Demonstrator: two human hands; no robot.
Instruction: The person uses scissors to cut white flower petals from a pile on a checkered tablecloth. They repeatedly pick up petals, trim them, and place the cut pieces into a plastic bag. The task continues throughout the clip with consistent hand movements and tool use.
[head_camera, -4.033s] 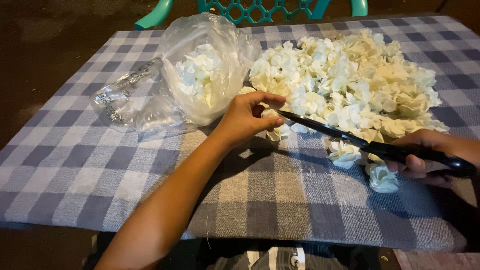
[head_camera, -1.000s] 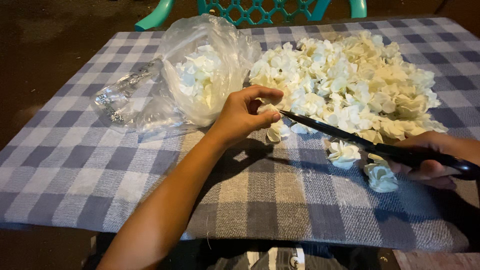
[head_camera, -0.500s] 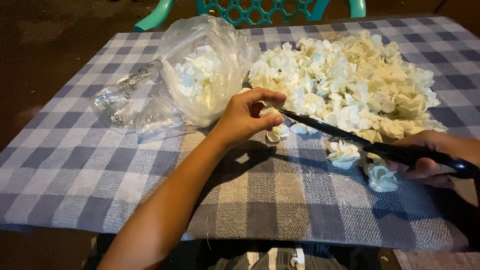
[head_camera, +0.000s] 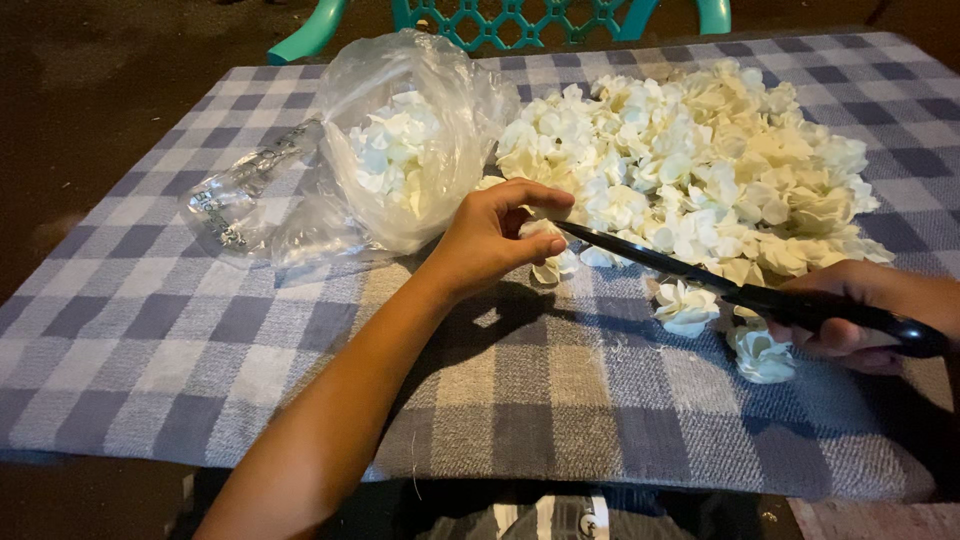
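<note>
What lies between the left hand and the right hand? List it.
In the head view, the scissors' dark blades span from the right hand to the left hand, above one loose white flower on the checked cloth.

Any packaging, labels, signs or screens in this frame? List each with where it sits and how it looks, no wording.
Clear plastic bag: far left of the checked tablecloth, crumpled and see-through, holding white flowers.
Its flat end: stretched out to the left, with small dark print.
No signs or screens are in view.
</note>
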